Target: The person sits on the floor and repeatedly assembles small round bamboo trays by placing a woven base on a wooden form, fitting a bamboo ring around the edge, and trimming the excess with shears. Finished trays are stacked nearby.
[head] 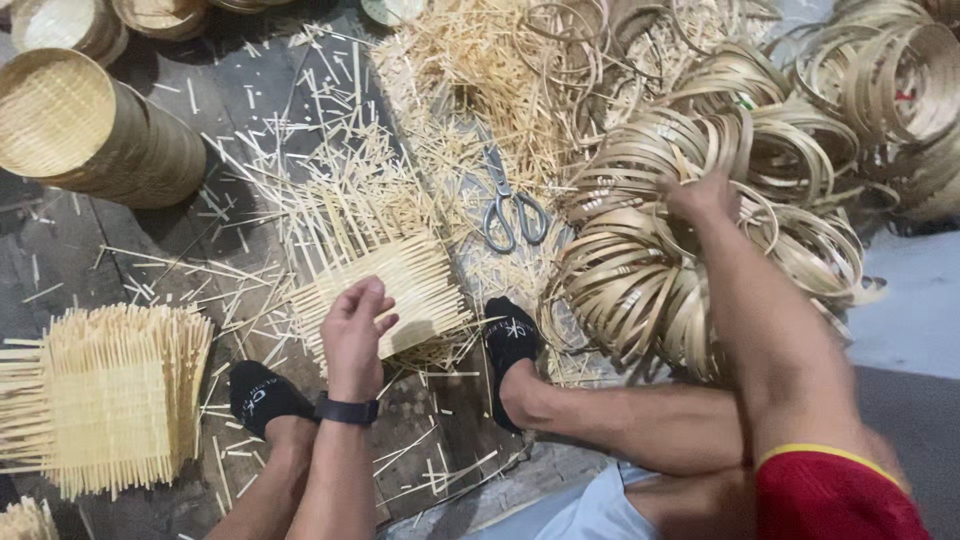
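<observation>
The left hand rests with its fingers loosely curled on a pale woven mat of thin bamboo slats, which lies flat on the dark floor between the person's two feet in black socks. A black band sits on that wrist. The right hand reaches out to a large heap of tan bamboo hoop rings piled to the right; its fingers seem to close over the rim of one ring, though the hand is blurred and the grip cannot be told for sure. A pair of grey metal scissors lies shut on the floor between the mat and the rings, among a wide scatter of loose pale bamboo splints. To the left of the left foot stands a thick stack of finished square woven bamboo mats with fringed edges. At the upper left lies a stack of round woven bamboo baskets tipped on its side, well apart from both hands. More hoop rings lie tangled across the upper right.
</observation>
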